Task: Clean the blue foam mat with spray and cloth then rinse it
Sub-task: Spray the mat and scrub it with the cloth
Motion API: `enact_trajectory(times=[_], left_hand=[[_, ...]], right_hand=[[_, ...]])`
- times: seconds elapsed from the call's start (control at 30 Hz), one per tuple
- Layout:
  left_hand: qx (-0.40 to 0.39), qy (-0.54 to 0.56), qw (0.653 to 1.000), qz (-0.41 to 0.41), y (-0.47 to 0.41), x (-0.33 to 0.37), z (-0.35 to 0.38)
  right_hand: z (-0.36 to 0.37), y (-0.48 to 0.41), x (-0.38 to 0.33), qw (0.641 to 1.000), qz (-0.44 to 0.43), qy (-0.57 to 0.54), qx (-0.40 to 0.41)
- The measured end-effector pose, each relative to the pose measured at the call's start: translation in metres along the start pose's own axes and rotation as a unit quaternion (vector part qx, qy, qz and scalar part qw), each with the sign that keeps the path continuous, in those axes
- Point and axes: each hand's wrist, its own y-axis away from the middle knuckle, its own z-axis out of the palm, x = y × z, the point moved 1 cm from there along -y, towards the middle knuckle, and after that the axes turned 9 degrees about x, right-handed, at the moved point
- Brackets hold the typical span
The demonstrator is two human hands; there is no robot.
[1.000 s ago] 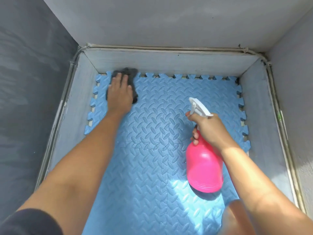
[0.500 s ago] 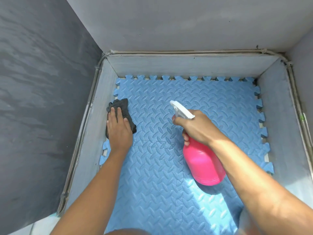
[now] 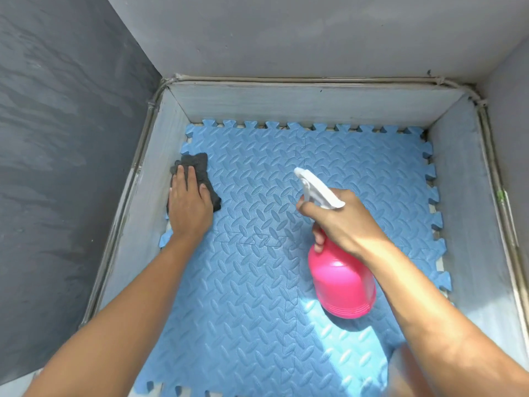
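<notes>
The blue foam mat [image 3: 257,282] lies flat on the floor of a recessed grey bay, made up of interlocking tiles with a raised oval tread and toothed edges along the far, left and right sides. Seams between tiles are visible across the middle. The mat is bounded by a low grey ledge [image 3: 300,106] at the far end and on both flanks, with a dark grey wall [image 3: 63,138] to the left. My left hand [image 3: 190,209] is spread flat, palm down, pressing a dark grey cloth [image 3: 200,167] onto the mat close to its left edge; the fingers are extended and together, not curled, and the cloth shows beyond the fingertips and to the right of the hand. My right hand [image 3: 343,224] is closed around the neck of a pink spray bottle [image 3: 342,282], held above the mat right of centre and clear of its surface. The bottle is tilted, base toward me, its white trigger head [image 3: 315,187] pointing to the far left. 1 finger sits in front of the trigger; whether it is squeezed I cannot tell. A bright patch of sunlight [image 3: 329,353] falls on the near right part of the mat, below the bottle. The 2 hands are well apart.
</notes>
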Motion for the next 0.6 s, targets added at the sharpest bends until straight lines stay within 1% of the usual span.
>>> enact_trajectory(times=[0.1,0.17,0.23,0.3,0.33,0.37,0.43,0.47,0.5,0.53,0.6], left_hand=[[-0.009,-0.002,1.000,-0.023,-0.051,0.025,0.014],[-0.014,-0.007,1.000,-0.017,-0.077,0.055,0.031],[-0.027,-0.015,0.999,0.042,-0.075,0.105,0.048],[-0.046,0.007,0.987,0.153,-0.042,0.167,0.059],[-0.062,0.030,0.970,0.234,-0.017,0.198,0.064],[-0.082,0.054,0.941,0.324,0.009,0.227,0.069],[-0.128,0.082,0.863,0.481,0.048,0.265,0.073],[-0.148,0.089,0.833,0.525,0.054,0.275,0.074],[-0.154,0.093,0.823,0.539,0.051,0.275,0.074],[-0.150,0.099,0.828,0.531,0.042,0.275,0.075],[-0.140,0.099,0.865,0.472,0.019,0.262,0.075]], right_hand=[[-0.016,0.001,0.010,0.997,-0.006,-0.072,0.013],[-0.023,-0.001,0.021,0.992,0.005,-0.124,0.038],[-0.033,-0.002,0.032,0.983,0.025,-0.167,0.074],[-0.043,-0.002,0.041,0.970,0.041,-0.215,0.104],[-0.048,-0.002,0.045,0.962,0.052,-0.240,0.117],[-0.053,0.000,0.049,0.954,0.062,-0.261,0.131],[-0.059,0.006,0.057,0.940,0.072,-0.292,0.159],[-0.062,0.010,0.060,0.935,0.072,-0.304,0.170],[-0.062,0.014,0.062,0.930,0.073,-0.316,0.176],[-0.065,0.017,0.065,0.924,0.078,-0.326,0.183],[-0.070,0.020,0.070,0.917,0.091,-0.334,0.199]])
